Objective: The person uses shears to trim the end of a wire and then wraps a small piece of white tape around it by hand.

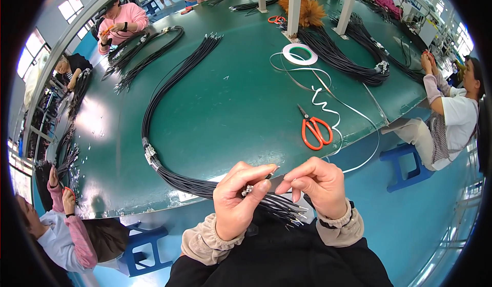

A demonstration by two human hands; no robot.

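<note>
— Because the black wire bundle (169, 102) is so long, most of it is left lying in a curve across the green desk (230, 97), running from the upper middle of the frame down to the lower middle, so only the working end has to be lifted, I'd say.

— And the hands?

— Both are raised just off the desk's near edge, at the lower centre. The left hand (237, 201) is closed around the bundle's end, thumb pressed over a small metal terminal; the loose wire tips (287, 212) fan out to the right beneath the right hand (316, 185). That right hand pinches a single wire between thumb and forefinger, touching the left fingertips.

— So the bundle is between them?

— Its end is, yes; the rest trails away to the left and up. A pale tie wraps it at the left of centre.

— Anything within reach?

— Orange-handled scissors (315, 130) lie just above the right hand, beside a white cord (328, 110), with a tape roll (300, 54) farther up. Probably parked there for easy grabbing.
</note>
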